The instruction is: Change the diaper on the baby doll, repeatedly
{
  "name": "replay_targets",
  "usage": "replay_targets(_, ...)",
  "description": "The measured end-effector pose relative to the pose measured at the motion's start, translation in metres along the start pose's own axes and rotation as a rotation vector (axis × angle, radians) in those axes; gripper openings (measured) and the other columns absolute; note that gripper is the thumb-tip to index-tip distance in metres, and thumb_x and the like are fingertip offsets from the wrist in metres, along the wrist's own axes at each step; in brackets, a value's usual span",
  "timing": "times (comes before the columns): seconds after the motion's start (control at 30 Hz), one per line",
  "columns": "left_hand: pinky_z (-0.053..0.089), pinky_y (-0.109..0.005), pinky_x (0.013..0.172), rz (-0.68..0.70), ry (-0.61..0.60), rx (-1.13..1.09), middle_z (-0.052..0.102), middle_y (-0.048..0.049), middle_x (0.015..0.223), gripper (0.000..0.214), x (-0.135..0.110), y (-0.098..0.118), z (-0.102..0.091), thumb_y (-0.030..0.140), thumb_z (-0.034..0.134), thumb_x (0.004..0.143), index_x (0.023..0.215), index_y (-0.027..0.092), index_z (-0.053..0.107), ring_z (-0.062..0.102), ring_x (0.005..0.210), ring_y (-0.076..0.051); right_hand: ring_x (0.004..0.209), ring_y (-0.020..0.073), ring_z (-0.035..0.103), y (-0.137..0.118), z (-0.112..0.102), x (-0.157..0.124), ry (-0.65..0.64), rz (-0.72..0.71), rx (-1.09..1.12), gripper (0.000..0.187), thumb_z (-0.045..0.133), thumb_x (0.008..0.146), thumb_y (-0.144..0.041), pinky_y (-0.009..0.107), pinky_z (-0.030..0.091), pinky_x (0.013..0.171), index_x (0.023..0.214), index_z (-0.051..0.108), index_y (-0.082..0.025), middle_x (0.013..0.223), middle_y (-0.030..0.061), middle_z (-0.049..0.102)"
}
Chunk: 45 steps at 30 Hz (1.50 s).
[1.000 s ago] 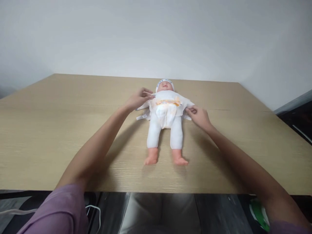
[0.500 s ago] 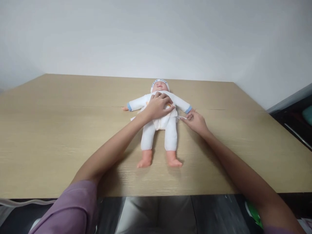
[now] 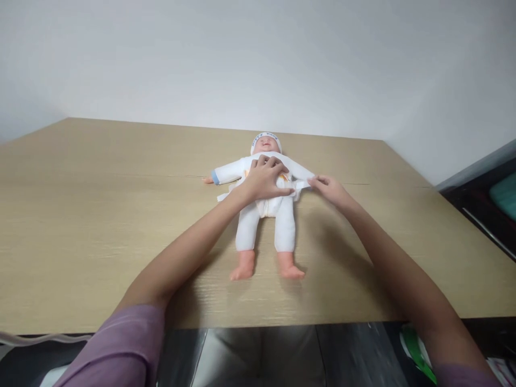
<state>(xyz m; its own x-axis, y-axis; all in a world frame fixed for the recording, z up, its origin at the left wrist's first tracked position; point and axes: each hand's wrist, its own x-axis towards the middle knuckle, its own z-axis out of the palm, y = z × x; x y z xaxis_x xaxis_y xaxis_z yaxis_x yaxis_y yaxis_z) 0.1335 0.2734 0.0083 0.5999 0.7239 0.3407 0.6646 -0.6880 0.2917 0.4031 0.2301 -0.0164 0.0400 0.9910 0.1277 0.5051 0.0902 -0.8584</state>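
Observation:
A baby doll [image 3: 264, 226] in white clothes and a white cap lies on its back on the wooden table [image 3: 100, 215], head away from me, bare feet toward me. My left hand [image 3: 264, 178] rests flat on the doll's belly, fingers spread over the white garment. My right hand [image 3: 328, 188] is at the doll's right side, its fingers pinched on a flap or tie of the white garment [image 3: 302, 185]. The doll's arm on the right is hidden behind my hands.
The table's near edge runs just above my lap. A white cable [image 3: 40, 338] hangs at the lower left. At the right beyond the table stand dark furniture with a teal object [image 3: 506, 194] and a green-white thing [image 3: 415, 349] low down.
My left hand moved from the doll's shoulder onto its belly, closing the garment over the diaper. My right hand drew the garment's flap in from the side.

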Motion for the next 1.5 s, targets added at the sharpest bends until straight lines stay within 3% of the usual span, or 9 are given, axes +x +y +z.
replay_targets(0.2, 0.039, -0.058, 0.119, -0.006, 0.006, 0.007, 0.067, -0.0141, 0.148, 0.07, 0.001, -0.001, 0.002, 0.066, 0.085, 0.085, 0.138, 0.023, 0.07, 0.049, 0.141, -0.045, 0.07, 0.017, 0.052, -0.05, 0.044, 0.042, -0.155, -0.013, -0.023, 0.042, 0.074, 0.092, -0.055, 0.032, 0.043, 0.07, 0.069, 0.056, -0.024, 0.069, -0.0018, 0.057)
replay_targets(0.33, 0.039, -0.062, 0.119, -0.024, 0.009, -0.057, 0.067, -0.0152, 0.147, 0.072, 0.003, -0.005, 0.006, 0.062, 0.087, 0.081, 0.138, 0.022, 0.067, 0.05, 0.141, -0.046, 0.077, 0.0192, 0.061, -0.051, 0.068, 0.034, -0.053, -0.088, -0.028, 0.03, 0.074, 0.095, -0.05, 0.033, 0.049, 0.073, 0.085, 0.061, -0.024, 0.083, 0.0011, 0.067)
replay_targets(0.43, 0.038, -0.066, 0.123, -0.029, -0.001, -0.188, 0.066, -0.015, 0.152, 0.08, 0.006, -0.013, 0.002, 0.055, 0.09, 0.076, 0.144, 0.022, 0.064, 0.048, 0.146, -0.048, 0.105, 0.0262, 0.07, -0.038, 0.073, 0.009, 0.087, -0.395, -0.059, 0.031, 0.071, 0.099, -0.053, 0.043, 0.059, 0.094, 0.11, 0.07, -0.023, 0.115, 0.0106, 0.075)
replay_targets(0.53, 0.042, -0.059, 0.127, 0.078, -0.065, -0.46, 0.06, -0.0154, 0.164, 0.097, 0.005, -0.032, -0.009, 0.053, 0.093, 0.075, 0.158, 0.023, 0.056, 0.049, 0.154, -0.044, 0.148, 0.0308, 0.06, -0.024, 0.071, -0.016, 0.075, -0.66, -0.163, 0.042, 0.055, 0.112, -0.05, 0.054, 0.046, 0.128, 0.143, 0.069, -0.024, 0.153, 0.0153, 0.068)
replay_targets(0.73, 0.047, -0.047, 0.127, -0.017, 0.124, -0.572, 0.067, -0.0118, 0.155, 0.053, -0.044, -0.086, -0.018, 0.058, 0.07, 0.104, 0.144, 0.024, 0.065, 0.061, 0.147, -0.031, 0.17, 0.0314, 0.041, -0.002, 0.071, -0.026, -0.073, -0.756, -0.253, 0.064, 0.039, 0.118, -0.051, 0.062, 0.034, 0.139, 0.178, 0.039, -0.028, 0.181, 0.0109, 0.047)
replay_targets(0.83, 0.047, -0.05, 0.126, -0.085, 0.242, -0.352, 0.068, -0.0134, 0.151, 0.052, -0.087, -0.108, -0.012, 0.057, 0.065, 0.105, 0.143, 0.022, 0.063, 0.061, 0.142, -0.032, 0.168, 0.0317, 0.044, -0.001, 0.07, -0.023, -0.047, -0.783, -0.235, 0.062, 0.038, 0.119, -0.052, 0.061, 0.035, 0.138, 0.177, 0.042, -0.03, 0.179, 0.0094, 0.05)
replay_targets(1.0, 0.046, -0.058, 0.119, -0.212, 0.144, -0.044, 0.072, -0.0165, 0.129, 0.047, -0.128, -0.122, -0.007, 0.063, 0.06, 0.101, 0.121, 0.021, 0.066, 0.06, 0.128, -0.039, 0.152, 0.0351, 0.058, -0.031, 0.07, -0.027, 0.095, -0.831, -0.237, 0.045, 0.05, 0.117, -0.045, 0.059, 0.041, 0.13, 0.157, 0.062, -0.029, 0.16, 0.0119, 0.067)
replay_targets(1.23, 0.048, -0.048, 0.099, -0.434, 0.05, -0.132, 0.068, -0.0101, 0.089, 0.038, -0.115, -0.117, -0.006, 0.059, 0.066, 0.092, 0.08, 0.024, 0.055, 0.062, 0.105, -0.034, 0.108, 0.0314, 0.064, -0.102, 0.1, -0.012, -0.055, -0.719, -0.405, 0.015, 0.061, 0.109, -0.036, 0.048, 0.05, 0.1, 0.116, 0.068, -0.024, 0.114, 0.0102, 0.071)
replay_targets(1.5, 0.03, -0.032, 0.062, -0.603, 0.02, -0.543, 0.049, 0.0001, 0.061, 0.055, -0.099, -0.126, -0.039, 0.071, 0.076, 0.086, 0.066, 0.023, 0.061, 0.042, 0.062, -0.016, 0.098, 0.0296, 0.064, -0.102, 0.125, 0.009, -0.058, -0.539, -0.428, 0.015, 0.073, 0.098, -0.033, 0.042, 0.049, 0.09, 0.105, 0.063, -0.024, 0.104, 0.0073, 0.071)
